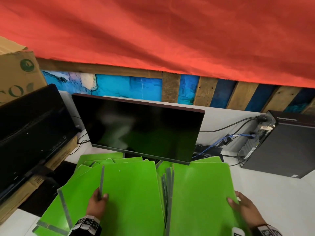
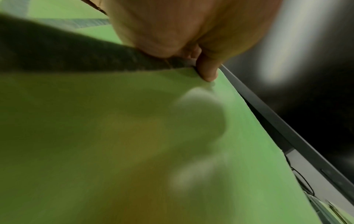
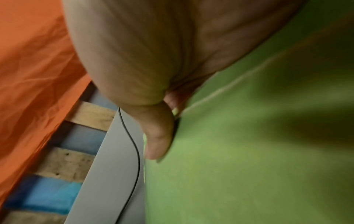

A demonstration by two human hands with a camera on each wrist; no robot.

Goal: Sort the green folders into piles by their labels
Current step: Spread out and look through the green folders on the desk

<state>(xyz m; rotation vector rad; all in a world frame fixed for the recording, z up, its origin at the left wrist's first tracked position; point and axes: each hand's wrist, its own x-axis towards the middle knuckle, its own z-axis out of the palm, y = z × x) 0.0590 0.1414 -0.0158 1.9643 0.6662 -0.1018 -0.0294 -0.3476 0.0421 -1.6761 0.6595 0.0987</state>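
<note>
Two green folders lie on top of loose heaps of more folders (image 1: 95, 163) on the white surface (image 1: 281, 198), near a dark monitor (image 1: 139, 128). The left folder (image 1: 133, 193) is pinched at its grey spine by the left hand (image 1: 97, 204); the right folder (image 1: 201, 198) is gripped at its right edge by the right hand (image 1: 245, 207), thumb on top

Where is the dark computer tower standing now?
In the head view, the computer tower stands on the white table at the far right, right of the monitor and beyond the right hand.
</note>
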